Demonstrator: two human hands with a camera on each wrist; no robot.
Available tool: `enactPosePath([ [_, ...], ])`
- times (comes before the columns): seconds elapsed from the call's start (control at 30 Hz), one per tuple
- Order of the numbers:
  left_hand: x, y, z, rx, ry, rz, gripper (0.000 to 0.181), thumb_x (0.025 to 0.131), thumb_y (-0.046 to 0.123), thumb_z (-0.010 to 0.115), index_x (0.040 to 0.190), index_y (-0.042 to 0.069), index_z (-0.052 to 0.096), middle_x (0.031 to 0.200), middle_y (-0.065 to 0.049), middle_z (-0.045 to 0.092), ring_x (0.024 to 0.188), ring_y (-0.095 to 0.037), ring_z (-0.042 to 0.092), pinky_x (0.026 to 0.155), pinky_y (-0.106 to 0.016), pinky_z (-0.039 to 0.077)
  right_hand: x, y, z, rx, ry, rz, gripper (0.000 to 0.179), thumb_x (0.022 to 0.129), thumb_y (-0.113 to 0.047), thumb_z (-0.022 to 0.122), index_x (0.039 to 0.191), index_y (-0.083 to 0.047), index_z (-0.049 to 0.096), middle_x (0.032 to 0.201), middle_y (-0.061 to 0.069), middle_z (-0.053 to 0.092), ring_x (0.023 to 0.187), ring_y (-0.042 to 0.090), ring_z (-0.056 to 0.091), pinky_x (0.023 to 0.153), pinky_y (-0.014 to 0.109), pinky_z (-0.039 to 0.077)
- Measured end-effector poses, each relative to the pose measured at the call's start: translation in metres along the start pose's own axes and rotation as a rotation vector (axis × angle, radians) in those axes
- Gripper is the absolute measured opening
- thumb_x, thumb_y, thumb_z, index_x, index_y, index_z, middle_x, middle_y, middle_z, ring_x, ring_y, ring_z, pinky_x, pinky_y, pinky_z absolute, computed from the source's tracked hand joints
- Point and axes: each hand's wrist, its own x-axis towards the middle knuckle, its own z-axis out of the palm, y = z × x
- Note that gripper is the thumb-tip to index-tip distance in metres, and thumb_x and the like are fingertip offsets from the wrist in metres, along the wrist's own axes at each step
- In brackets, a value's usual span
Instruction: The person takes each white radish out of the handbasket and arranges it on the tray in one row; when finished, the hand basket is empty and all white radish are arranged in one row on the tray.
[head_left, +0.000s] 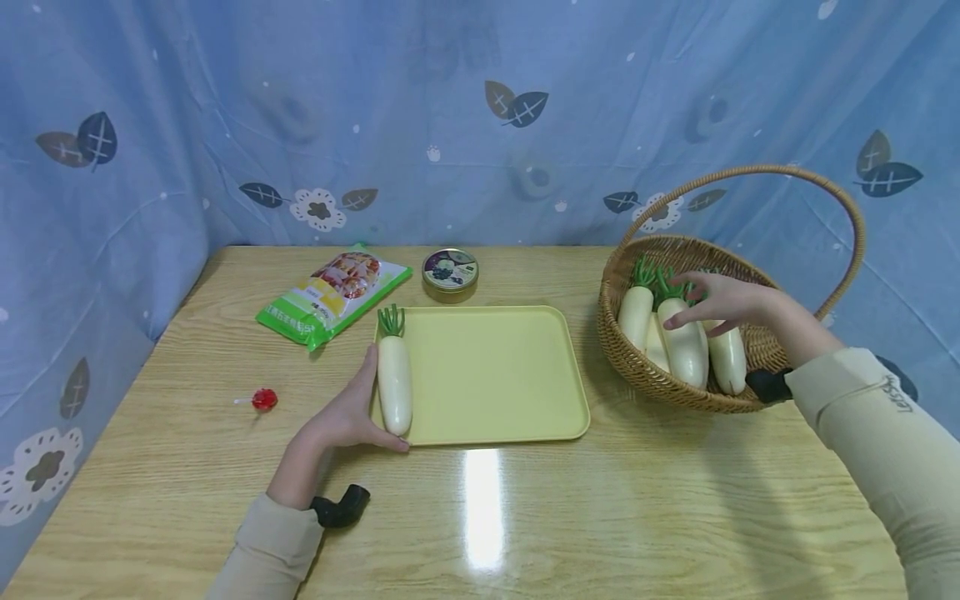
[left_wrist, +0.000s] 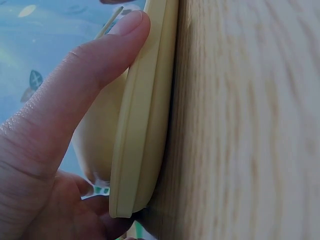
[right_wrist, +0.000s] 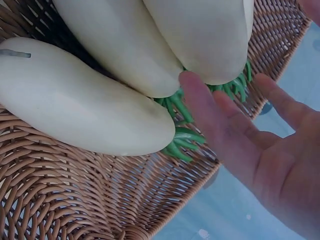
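Observation:
At the near left corner of a yellow tray (head_left: 487,375), my left hand (head_left: 347,419) holds the rim, thumb along the front edge and fingers by the left side. The left wrist view shows the thumb (left_wrist: 115,50) on the tray's side. A white radish (head_left: 395,383) with green stem stubs lies on the tray along its left edge. My right hand (head_left: 727,300) hovers over a wicker basket (head_left: 626,358) holding several white radishes (head_left: 684,354). Its fingers are spread beside their green tops (right_wrist: 182,142) in the right wrist view, gripping nothing.
The basket's tall arched handle (head_left: 855,225) rises beyond my right forearm. Behind the tray stand a green-and-white food bag (head_left: 337,292) and a round tin (head_left: 450,271). A red lollipop (head_left: 264,399) lies left of the tray. A blue curtain (head_left: 450,167) hangs along the table's back edge.

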Motion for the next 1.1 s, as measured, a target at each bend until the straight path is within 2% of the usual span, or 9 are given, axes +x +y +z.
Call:
enactPosePath([
  [0.4,0.0,0.001,0.0,-0.009,0.0,0.0,0.149,0.047,0.035,0.091,0.142,0.004,-0.02,0.15,-0.018,-0.014,0.137,-0.032,-0.005,0.108,-0.051,0.008,0.011,0.006,-0.004,0.013,-0.117,0.083,0.094,0.087,-0.033,0.061,0.143,0.003,-0.006,0.133,0.043,0.015,0.117,0.059,0.028,0.08,0.051,0.049],
  [0.53,0.0,0.001,0.0,-0.011,-0.002,0.003,0.149,0.047,0.035,0.091,0.142,0.004,-0.021,0.15,-0.018,-0.014,0.137,-0.032,-0.005,0.108,-0.051,0.008,0.013,0.006,-0.003,0.019,-0.125,0.092,0.091,0.087,-0.03,0.061,0.143,0.003,-0.003,0.133,0.041,0.013,0.117,0.059,0.027,0.081,0.051,0.048],
  [0.7,0.0,0.001,0.0,-0.005,-0.003,-0.002,0.149,0.047,0.035,0.091,0.142,0.004,-0.021,0.15,-0.018,-0.013,0.137,-0.033,-0.005,0.108,-0.052,0.008,0.016,0.005,0.001,0.037,-0.133,0.079,0.088,0.086,-0.024,0.064,0.141,0.003,0.001,0.134,0.042,0.003,0.117,0.06,0.026,0.079,0.05,0.049],
  [0.9,0.0,-0.001,0.0,-0.004,-0.003,0.0,0.15,0.047,0.036,0.09,0.141,0.003,-0.021,0.15,-0.019,-0.014,0.137,-0.033,-0.004,0.108,-0.052,0.008,0.019,0.001,0.005,0.008,-0.145,0.087,0.092,0.082,-0.019,0.069,0.141,0.002,0.002,0.135,0.04,-0.007,0.116,0.059,0.027,0.077,0.048,0.051],
  [1.1,0.0,-0.001,0.0,0.002,0.0,0.003,0.15,0.046,0.036,0.091,0.141,0.003,-0.02,0.15,-0.019,-0.013,0.137,-0.033,-0.004,0.108,-0.051,0.009,0.019,-0.001,0.006,0.007,-0.146,0.099,0.091,0.081,-0.016,0.07,0.14,0.002,0.002,0.135,0.04,-0.003,0.115,0.056,0.032,0.077,0.048,0.051],
])
